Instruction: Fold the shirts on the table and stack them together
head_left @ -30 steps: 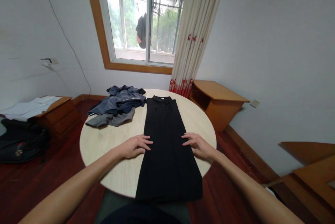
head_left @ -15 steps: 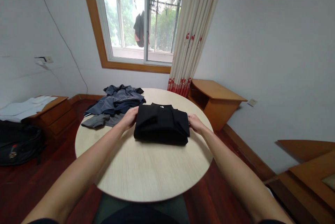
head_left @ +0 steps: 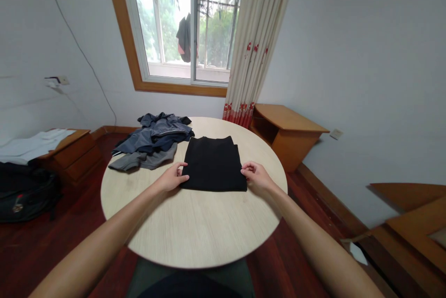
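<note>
- on the round table, what's under insp.?
- black garment, folded to a flat block, abt mid-table. near edge straight; far rt corner stepped, so layers aren't quite flush.
- hands?
- lt of table centre, lt hand touches garment's lt edge, thumb & forefinger parted by a narrow gap. rt of table centre, rt hand is at its rt edge, tips drawn close together. whether either pinches cloth, can't tell.
- handling, in yr judgement?
- prob. light, soft, limp; not fragile. main risk: layers sliding out of line, as folds look loose. best hold: both sides nr the table's near edge, thumbs on top, fingers under all layers.
- obstructions?
- table's far lt: heap of clothes, crumpled, w/ gray garment on its near side. heap sits v. close to black garment's far lt corner; contact can't be confirmed. could snag a sideways move.
- off-table?
- beyond table's far rt: wooden desk & curtain. lt of table: drawer unit, black bag. none blocks the hands.
</note>
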A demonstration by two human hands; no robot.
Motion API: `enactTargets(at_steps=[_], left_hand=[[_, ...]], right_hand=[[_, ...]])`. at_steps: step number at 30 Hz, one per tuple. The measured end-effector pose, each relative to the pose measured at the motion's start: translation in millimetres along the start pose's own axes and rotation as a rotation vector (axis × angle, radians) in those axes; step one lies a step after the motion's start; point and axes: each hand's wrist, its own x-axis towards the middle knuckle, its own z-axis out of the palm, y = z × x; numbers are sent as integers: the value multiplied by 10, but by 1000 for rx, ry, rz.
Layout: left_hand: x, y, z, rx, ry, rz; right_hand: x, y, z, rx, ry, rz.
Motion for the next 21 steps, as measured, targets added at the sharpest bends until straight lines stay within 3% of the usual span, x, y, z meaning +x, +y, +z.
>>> enactTargets(at_steps=[3,7,11,15,17,21], left_hand=[[-127,12,41,171,-10,78],[-243,140,84,293,13,114],[-257,241,100,340,10,103],[-350,320,89,318,-69,29],[-458,392,66,260,-191,-78],[-616,586,-55,4,-654,-380]], right_hand=[[-127,2,-13,-60,47,-60],[-234,70,-68,-118,18,-14],[-263,76,-74,-230,-133,14],[-332,51,-113,-307,-101,-46],[-399,39,-194,-351,-162,-26],[-458,-60,-423,-412,-522,183]])
